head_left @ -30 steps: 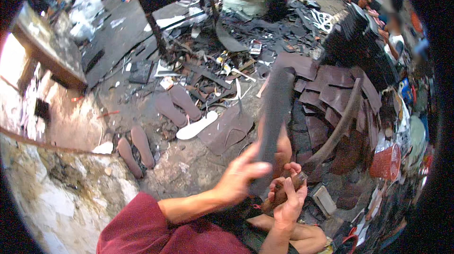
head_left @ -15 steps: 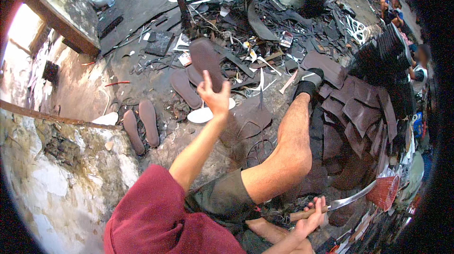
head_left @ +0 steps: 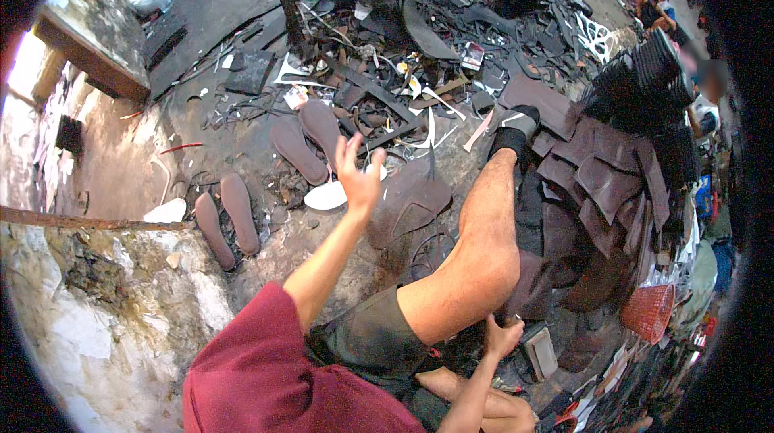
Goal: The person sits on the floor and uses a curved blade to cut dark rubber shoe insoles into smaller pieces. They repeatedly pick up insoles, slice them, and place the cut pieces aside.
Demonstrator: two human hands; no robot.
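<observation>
My left hand (head_left: 357, 177) is raised with fingers spread wide, holding nothing, above the white sole cut-out (head_left: 332, 195) lying flat on the dirty floor (head_left: 242, 38) just beside two brown sole pieces (head_left: 310, 139). My right hand (head_left: 501, 337) rests low beside my bent knee (head_left: 476, 280), fingers loosely open and gripping nothing.

A single wide fisheye view looks steeply down from the person's head, upright and unmirrored, its rim black and straight edges bowing toward it. It sits close over the body: the maroon sleeve (head_left: 266, 368) fills the near lower edge, the left hand (head_left: 359, 179) reaches up to mid-frame, and the right hand (head_left: 501, 336) lies low at the near right beside the bent bare leg (head_left: 476, 264). The gaze runs forward across the littered floor (head_left: 201, 30) to the far top, with a rough pale wall (head_left: 105, 304) at near left and stacked dark sheets (head_left: 597, 167) at right.
</observation>
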